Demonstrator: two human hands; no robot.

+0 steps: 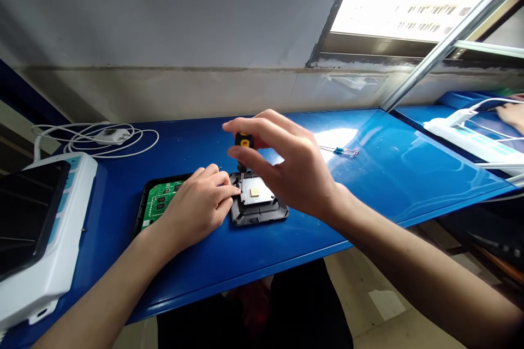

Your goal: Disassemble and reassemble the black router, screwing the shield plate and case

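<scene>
My right hand grips a screwdriver by its black and yellow handle. The shaft points down, with its tip at the left edge of a silver metal plate. This plate, bearing a small pale yellow square pad, lies in a black plastic housing. My left hand has its index finger stretched out, the fingertip on the plate's left edge beside the screwdriver tip. Its other fingers are loosely bent. Partly under this hand is a green circuit board in a black case.
A white device with a dark screen stands at the left, near a white cable and adapter. A thin tool with a clear blue handle lies behind my right wrist. Across the metal frame, a co-worker's hand is near a white power strip.
</scene>
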